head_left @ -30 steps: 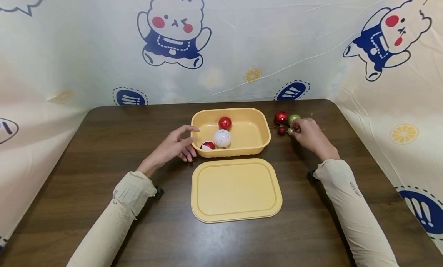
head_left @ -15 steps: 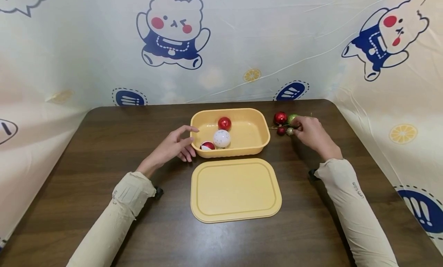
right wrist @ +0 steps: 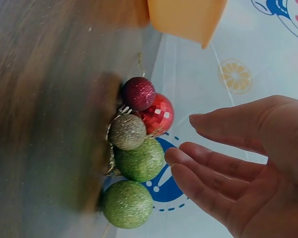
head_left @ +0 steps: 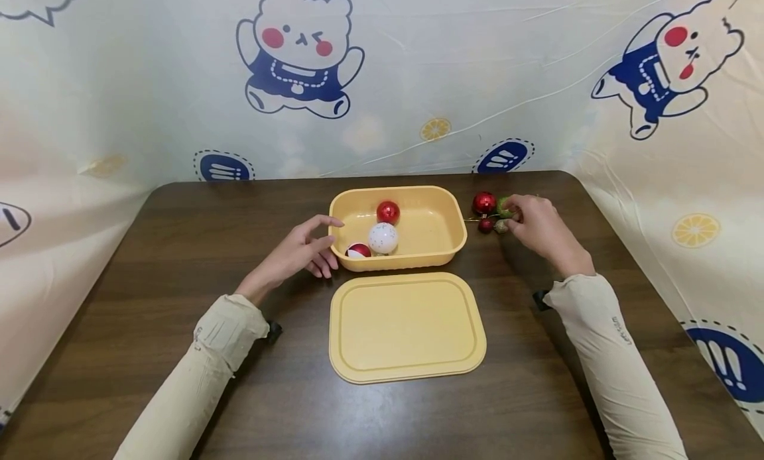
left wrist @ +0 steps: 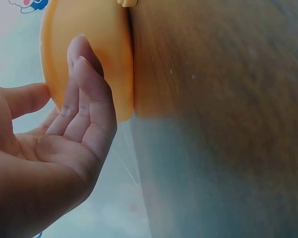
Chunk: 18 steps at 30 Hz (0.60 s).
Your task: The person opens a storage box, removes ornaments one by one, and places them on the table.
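My left hand (head_left: 301, 248) is at the left end of a yellow plastic box (head_left: 412, 262), a fingertip against its rim and the other fingers loosely bent outside the wall. In the box lie a shiny red bauble (head_left: 388, 213), a white speckled ball (head_left: 383, 238) and a red-and-white ball (head_left: 359, 251). My right hand (right wrist: 238, 168) hovers beside a cluster of baubles, thumb and fingers apart with nothing between them. The cluster has a faceted red bauble (right wrist: 161, 115), a small dark red one (right wrist: 138, 93), a small gold one (right wrist: 127, 132) and two glittery green baubles (right wrist: 139, 159).
A flat yellow lid (head_left: 408, 327) lies on the brown wooden table (head_left: 179, 261) in front of the box. Thin gold string (head_left: 471, 219) runs from the baubles toward the box's right end. A printed cloth (head_left: 406, 62) hangs behind the table.
My right hand has drawn slightly back and to the right, off the small gold bauble, which now shows more fully. The left hand and the box have stayed put.
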{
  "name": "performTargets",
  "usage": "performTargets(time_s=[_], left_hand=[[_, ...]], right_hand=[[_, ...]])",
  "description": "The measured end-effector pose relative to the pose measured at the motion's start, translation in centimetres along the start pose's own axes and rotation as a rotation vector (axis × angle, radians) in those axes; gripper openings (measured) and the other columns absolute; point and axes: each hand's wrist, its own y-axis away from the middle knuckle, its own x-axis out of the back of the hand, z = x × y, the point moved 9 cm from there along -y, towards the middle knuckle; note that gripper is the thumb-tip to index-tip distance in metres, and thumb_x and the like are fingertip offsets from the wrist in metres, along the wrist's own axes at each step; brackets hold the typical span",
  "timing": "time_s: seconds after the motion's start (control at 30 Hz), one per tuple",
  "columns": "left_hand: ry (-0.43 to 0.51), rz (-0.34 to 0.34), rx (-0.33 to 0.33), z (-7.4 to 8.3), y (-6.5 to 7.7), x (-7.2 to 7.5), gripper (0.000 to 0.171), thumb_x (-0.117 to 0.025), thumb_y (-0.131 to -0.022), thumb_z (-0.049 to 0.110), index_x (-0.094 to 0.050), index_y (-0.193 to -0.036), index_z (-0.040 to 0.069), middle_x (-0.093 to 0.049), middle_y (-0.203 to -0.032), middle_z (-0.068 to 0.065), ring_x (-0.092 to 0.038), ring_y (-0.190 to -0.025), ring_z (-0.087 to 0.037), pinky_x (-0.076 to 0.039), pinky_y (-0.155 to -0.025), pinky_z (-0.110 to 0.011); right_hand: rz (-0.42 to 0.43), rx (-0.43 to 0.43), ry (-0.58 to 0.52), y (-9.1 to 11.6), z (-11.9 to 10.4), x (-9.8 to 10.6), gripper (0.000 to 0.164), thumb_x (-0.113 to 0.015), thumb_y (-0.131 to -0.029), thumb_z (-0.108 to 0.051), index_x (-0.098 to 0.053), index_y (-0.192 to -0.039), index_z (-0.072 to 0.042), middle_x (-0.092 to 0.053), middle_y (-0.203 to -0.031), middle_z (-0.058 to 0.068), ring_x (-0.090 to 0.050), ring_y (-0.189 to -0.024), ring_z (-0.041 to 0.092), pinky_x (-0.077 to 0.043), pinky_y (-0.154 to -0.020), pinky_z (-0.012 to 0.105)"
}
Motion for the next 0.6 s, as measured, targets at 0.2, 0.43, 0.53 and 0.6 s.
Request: performTargets(time_s=[0.2,0.43,0.53,0.6], left_hand=[[-0.004,-0.001,-0.004,0.2,-0.1,0.1,0.037,-0.048,-0.106,0.018,-0.042,-0.143,0.015,-0.069,-0.082,-0.022,-0.067,-0.064,-0.037,-0.059,-0.059,-0.039],[0.003,-0.002,0.003,0.0,0.0,0.1,0.038,-0.048,-0.106,0.017,-0.041,-0.144,0.012,-0.069,-0.083,-0.023,-0.067,-0.064,-0.037,-0.059,-0.06,-0.041],[0.006,-0.003,0.0,0.0,0.0,0.0,0.039,-0.048,-0.106,0.016,-0.041,-0.144,0.012,-0.069,-0.082,-0.022,-0.067,-0.064,-0.036,-0.059,-0.06,-0.042],[0.009,-0.006,-0.003,0.0,0.0,-0.1,0.038,-0.048,-0.106,0.016,-0.041,-0.143,0.012,-0.069,-0.082,-0.022,-0.067,-0.064,-0.037,-0.059,-0.06,-0.042]], right_hand=[[0.015,0.007,0.002,0.0,-1.0,0.4,0.026,-0.066,-0.09,-0.002,-0.065,-0.115,0.005,-0.066,-0.098,0.02,-0.061,-0.083,0.031,-0.056,-0.072,0.048],[-0.013,0.001,-0.016,-0.4,-2.6,0.3,0.027,-0.066,-0.093,-0.006,-0.064,-0.119,0.001,-0.064,-0.115,0.023,-0.061,-0.098,0.035,-0.055,-0.086,0.053],[-0.001,0.029,-0.015,-0.8,-3.7,0.4,0.026,-0.067,-0.092,-0.007,-0.065,-0.117,0.0,-0.065,-0.114,0.022,-0.061,-0.099,0.035,-0.053,-0.088,0.052],[0.014,0.052,-0.018,-1.1,-4.5,0.5,0.024,-0.068,-0.092,-0.007,-0.066,-0.115,0.0,-0.065,-0.11,0.02,-0.06,-0.096,0.034,-0.053,-0.088,0.051]])
